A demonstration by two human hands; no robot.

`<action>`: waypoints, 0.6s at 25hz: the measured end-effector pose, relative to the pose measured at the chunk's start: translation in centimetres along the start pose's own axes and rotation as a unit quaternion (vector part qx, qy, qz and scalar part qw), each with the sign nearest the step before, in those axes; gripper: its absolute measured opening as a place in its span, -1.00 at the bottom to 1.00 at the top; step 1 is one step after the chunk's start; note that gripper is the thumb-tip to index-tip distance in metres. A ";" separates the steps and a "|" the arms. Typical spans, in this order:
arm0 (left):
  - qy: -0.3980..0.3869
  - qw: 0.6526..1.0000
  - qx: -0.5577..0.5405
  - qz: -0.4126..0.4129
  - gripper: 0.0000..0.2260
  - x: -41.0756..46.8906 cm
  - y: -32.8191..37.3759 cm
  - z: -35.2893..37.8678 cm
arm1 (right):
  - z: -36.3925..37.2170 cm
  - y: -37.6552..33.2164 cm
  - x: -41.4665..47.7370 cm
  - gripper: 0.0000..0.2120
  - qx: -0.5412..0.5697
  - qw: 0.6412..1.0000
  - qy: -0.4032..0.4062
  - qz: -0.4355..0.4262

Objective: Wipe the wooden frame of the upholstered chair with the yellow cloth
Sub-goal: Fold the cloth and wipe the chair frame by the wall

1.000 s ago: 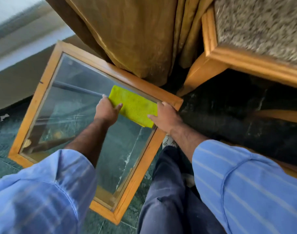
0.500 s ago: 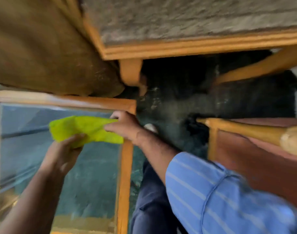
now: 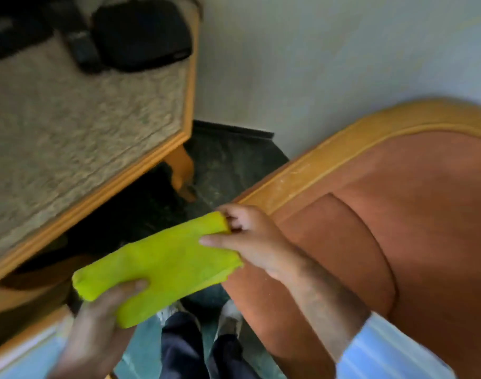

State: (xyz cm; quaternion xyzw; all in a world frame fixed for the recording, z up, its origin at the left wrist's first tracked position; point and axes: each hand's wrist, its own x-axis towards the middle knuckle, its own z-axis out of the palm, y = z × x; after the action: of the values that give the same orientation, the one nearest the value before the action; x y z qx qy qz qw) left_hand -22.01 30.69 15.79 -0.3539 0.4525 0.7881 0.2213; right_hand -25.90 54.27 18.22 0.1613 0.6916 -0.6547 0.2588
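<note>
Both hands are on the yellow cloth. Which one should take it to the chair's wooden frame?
Probably the right hand: it grips the folded yellow cloth right beside the curved wooden frame, while the left hand is farther away.

Soft daylight, heavy motion blur throughout, wide-angle bending at edges

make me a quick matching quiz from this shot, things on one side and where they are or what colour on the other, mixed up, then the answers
Things:
1. yellow cloth
2. wooden frame
3. black items
4. chair back upholstery

Descriptions:
A. reddish-brown
B. held between left hand and right hand
C. lying on the speckled tabletop
D. light wood, curved, behind the right hand

Pairs: 1-B, 2-D, 3-C, 4-A
</note>
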 end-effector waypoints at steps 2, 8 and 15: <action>-0.064 0.997 0.028 0.017 -0.52 0.9 -0.1 5.2 | -6.1 -1.8 -1.7 -0.74 0.018 0.998 0.064 -0.019; -0.114 0.984 0.116 0.072 -0.71 4.4 -3.0 17.8 | -18.7 -4.4 -1.3 -0.71 -0.059 0.962 0.253 -0.088; -0.092 0.924 0.366 0.063 -0.74 6.6 -4.8 18.7 | -24.4 -5.9 2.3 -0.68 -0.358 0.896 0.237 -0.111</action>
State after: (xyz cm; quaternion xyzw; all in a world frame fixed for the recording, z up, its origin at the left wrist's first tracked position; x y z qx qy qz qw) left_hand -29.75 49.52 14.46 -0.1446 0.7087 0.6088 0.3259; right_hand -34.65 77.61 21.98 0.1303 0.9334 -0.3300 0.0535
